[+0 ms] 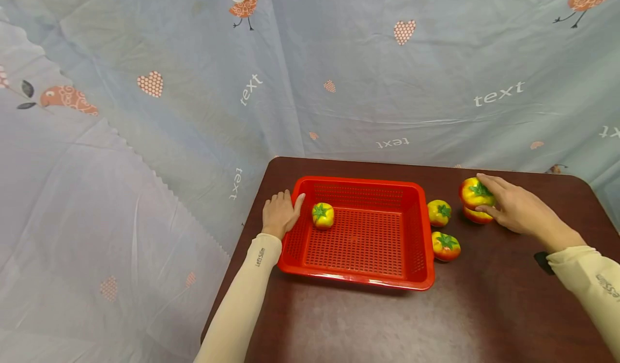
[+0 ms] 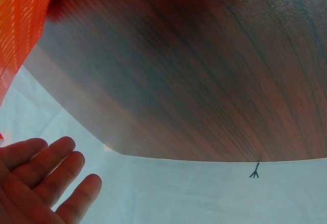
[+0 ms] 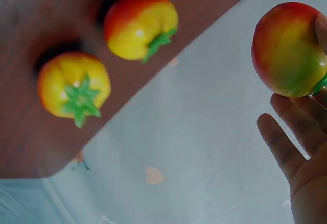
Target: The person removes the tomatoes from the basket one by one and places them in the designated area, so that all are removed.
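My right hand (image 1: 520,207) holds a red-and-yellow tomato (image 1: 477,192) with a green leafy top, pinched between thumb and fingers. In the right wrist view this tomato (image 3: 288,50) is raised off the table. Below it in the head view, another tomato (image 1: 477,215) is partly covered. My left hand (image 1: 281,212) rests at the left rim of a red plastic basket (image 1: 358,281), thumb over the edge. Its fingers (image 2: 53,170) are extended outside the basket in the left wrist view. One tomato (image 1: 323,215) sits inside the basket, near its left wall.
Two tomatoes, a rear one (image 1: 439,213) and a front one (image 1: 445,246), lie just right of the basket on the dark wooden table (image 1: 358,325). Behind the table hangs a patterned grey-blue cloth (image 1: 358,83), which also covers the left side.
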The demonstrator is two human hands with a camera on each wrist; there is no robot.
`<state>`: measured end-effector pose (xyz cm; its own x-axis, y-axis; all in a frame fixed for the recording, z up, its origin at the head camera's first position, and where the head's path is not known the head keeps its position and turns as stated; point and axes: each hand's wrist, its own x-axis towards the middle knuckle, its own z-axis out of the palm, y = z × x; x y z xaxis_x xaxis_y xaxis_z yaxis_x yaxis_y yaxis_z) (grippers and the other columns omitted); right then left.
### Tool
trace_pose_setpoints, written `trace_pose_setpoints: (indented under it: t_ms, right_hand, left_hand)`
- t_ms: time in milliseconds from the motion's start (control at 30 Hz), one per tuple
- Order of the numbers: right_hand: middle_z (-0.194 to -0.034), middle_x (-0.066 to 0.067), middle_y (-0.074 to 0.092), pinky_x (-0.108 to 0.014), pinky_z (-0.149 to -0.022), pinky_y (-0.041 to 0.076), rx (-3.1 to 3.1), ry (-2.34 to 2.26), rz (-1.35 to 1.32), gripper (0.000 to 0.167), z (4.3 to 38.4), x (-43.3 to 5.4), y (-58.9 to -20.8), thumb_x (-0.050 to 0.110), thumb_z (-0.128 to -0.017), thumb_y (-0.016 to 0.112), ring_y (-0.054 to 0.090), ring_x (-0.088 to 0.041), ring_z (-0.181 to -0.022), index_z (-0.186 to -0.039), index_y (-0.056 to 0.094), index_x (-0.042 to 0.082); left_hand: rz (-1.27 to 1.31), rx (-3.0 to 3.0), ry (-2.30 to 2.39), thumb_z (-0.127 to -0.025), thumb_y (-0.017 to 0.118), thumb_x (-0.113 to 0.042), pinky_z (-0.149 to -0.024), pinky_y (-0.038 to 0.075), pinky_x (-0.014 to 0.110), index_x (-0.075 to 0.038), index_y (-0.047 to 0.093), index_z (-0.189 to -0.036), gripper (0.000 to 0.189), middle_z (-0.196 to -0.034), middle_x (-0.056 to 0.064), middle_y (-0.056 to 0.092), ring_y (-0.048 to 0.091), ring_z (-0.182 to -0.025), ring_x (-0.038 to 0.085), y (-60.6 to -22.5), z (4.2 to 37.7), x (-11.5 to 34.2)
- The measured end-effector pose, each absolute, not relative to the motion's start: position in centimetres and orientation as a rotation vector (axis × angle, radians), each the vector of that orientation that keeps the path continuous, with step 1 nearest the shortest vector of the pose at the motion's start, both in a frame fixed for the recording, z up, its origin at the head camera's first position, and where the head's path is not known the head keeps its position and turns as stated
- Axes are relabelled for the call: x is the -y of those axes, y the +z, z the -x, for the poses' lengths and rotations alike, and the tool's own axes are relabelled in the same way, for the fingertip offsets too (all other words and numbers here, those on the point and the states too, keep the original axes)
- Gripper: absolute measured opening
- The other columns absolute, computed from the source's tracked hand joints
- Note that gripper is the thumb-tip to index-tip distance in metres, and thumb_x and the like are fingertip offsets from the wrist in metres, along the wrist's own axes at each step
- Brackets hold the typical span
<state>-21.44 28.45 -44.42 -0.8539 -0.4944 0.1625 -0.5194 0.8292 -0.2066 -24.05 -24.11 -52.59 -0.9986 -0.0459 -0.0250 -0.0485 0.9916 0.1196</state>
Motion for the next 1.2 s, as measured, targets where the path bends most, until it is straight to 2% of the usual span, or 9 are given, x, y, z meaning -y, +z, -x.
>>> trace_pose_setpoints:
  t_ms: [100,533,767,1000,1200]
  right_hand:
    - [-0.126,-0.031,0.052,-0.059,-0.080,0.051,2.884,0.388,-0.805,0.075,20.9,-28.8,-45.6,0.012,-0.080,0.080,0.064,-0.044,-0.095,-0.139,0.041,-0.012]
    - [-0.128,-0.037,0.050,-0.065,-0.085,0.048,3.032,0.454,-0.718,0.074,18.5,-29.8,-49.6,0.018,-0.082,0.078,0.058,-0.053,-0.105,-0.138,0.041,-0.013]
    - [-0.118,-0.036,0.057,-0.061,-0.080,0.051,2.985,0.433,-0.777,0.069,17.3,-30.6,-52.2,0.016,-0.077,0.082,0.062,-0.049,-0.097,-0.130,0.049,-0.014]
    - [-0.123,-0.036,0.055,-0.060,-0.082,0.051,3.036,0.448,-0.777,0.068,17.0,-30.8,-54.1,0.017,-0.080,0.080,0.064,-0.048,-0.098,-0.131,0.049,-0.015]
    - [-0.123,-0.036,0.055,-0.058,-0.079,0.053,3.028,0.460,-0.803,0.069,17.1,-30.6,-54.7,0.017,-0.079,0.081,0.067,-0.043,-0.090,-0.131,0.048,-0.015]
  left_hand:
    - [0.068,-3.109,0.186,-0.100,0.016,-0.062,-0.109,0.038,0.051,0.004,0.042,-0.145,0.084,-0.143,0.022,0.051,0.049,-0.130,0.038,-52.6,24.0,24.1]
    - [0.072,-3.104,0.189,-0.101,0.016,-0.062,-0.110,0.037,0.051,0.004,0.042,-0.145,0.083,-0.142,0.022,0.051,0.048,-0.130,0.038,-52.5,24.1,24.1]
    - [0.070,-3.096,0.179,-0.101,0.015,-0.062,-0.109,0.037,0.051,0.004,0.041,-0.145,0.084,-0.142,0.022,0.051,0.048,-0.130,0.038,-52.5,24.0,24.2]
    - [0.074,-3.087,0.180,-0.101,0.015,-0.062,-0.110,0.037,0.051,0.004,0.041,-0.146,0.084,-0.143,0.021,0.050,0.048,-0.131,0.038,-52.4,24.0,24.2]
    - [0.075,-3.102,0.196,-0.101,0.017,-0.062,-0.109,0.038,0.051,0.004,0.042,-0.145,0.083,-0.142,0.021,0.052,0.049,-0.129,0.038,-52.4,24.0,24.1]
